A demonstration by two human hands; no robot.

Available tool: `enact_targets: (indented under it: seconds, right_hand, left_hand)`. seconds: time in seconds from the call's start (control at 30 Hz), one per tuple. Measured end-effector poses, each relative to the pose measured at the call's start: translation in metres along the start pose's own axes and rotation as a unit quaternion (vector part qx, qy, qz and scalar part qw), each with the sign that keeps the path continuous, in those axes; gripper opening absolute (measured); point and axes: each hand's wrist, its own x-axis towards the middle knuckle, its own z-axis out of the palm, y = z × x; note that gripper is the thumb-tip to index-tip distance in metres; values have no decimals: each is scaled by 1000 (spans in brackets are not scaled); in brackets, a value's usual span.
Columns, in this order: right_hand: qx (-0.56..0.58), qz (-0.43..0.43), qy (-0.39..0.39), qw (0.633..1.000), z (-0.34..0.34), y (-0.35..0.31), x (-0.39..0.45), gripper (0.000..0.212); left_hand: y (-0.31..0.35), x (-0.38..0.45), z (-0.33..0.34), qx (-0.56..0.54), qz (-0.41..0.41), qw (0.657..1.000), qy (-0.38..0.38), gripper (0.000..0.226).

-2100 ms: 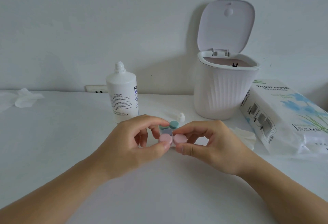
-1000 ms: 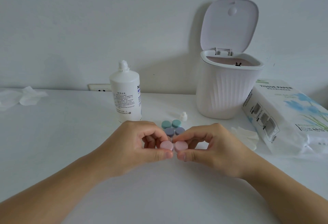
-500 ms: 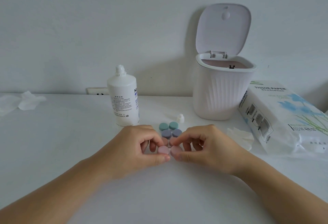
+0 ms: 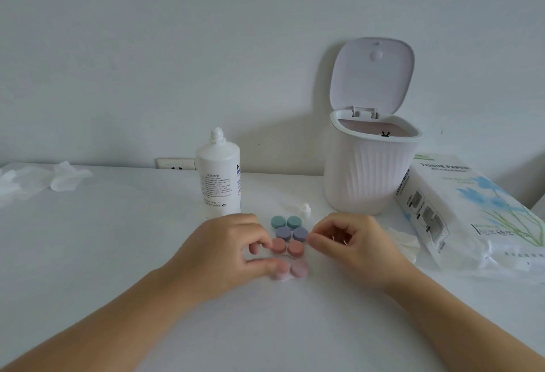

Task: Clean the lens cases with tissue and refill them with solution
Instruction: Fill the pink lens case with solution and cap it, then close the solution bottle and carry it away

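Note:
Four twin-cap lens cases lie in a column on the white table: teal (image 4: 285, 222) farthest, then purple (image 4: 292, 233), salmon (image 4: 286, 247), and light pink (image 4: 292, 271) nearest me. My left hand (image 4: 224, 253) is beside them, its thumb touching the light pink case's left cap and a fingertip touching the salmon case. My right hand (image 4: 354, 244) hovers just right of the column, fingers loosely curled and holding nothing. The white solution bottle (image 4: 219, 177) stands uncapped behind my left hand. Its small cap (image 4: 305, 211) lies by the teal case.
A white ribbed bin (image 4: 371, 165) with its lid up stands at the back right. A tissue pack (image 4: 472, 212) lies to its right, with a used tissue (image 4: 405, 242) beside my right hand. More crumpled tissue (image 4: 44, 180) lies far left. A wall socket (image 4: 176, 164) sits behind the bottle.
Both hands lowered the light pink case and set it down in front of the salmon one. My right hand let go and drew back to the right; my left thumb still touches it.

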Motion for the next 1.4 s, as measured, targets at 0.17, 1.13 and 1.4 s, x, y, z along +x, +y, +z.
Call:
enact_targets:
  seconds: [0.17, 1.13, 1.4]
  right_hand:
    - [-131, 56, 31, 989, -6, 9, 27, 8]
    - [-353, 105, -43, 929, -16, -32, 69, 15]
    - [108, 61, 28, 992, -45, -93, 49, 8]
  left_hand:
    - [-12, 7, -14, 5, 16, 958, 286, 36]
    - [-53, 10, -13, -258, -260, 923, 116, 71]
    - [-35, 5, -25, -229, -154, 958, 75, 75]
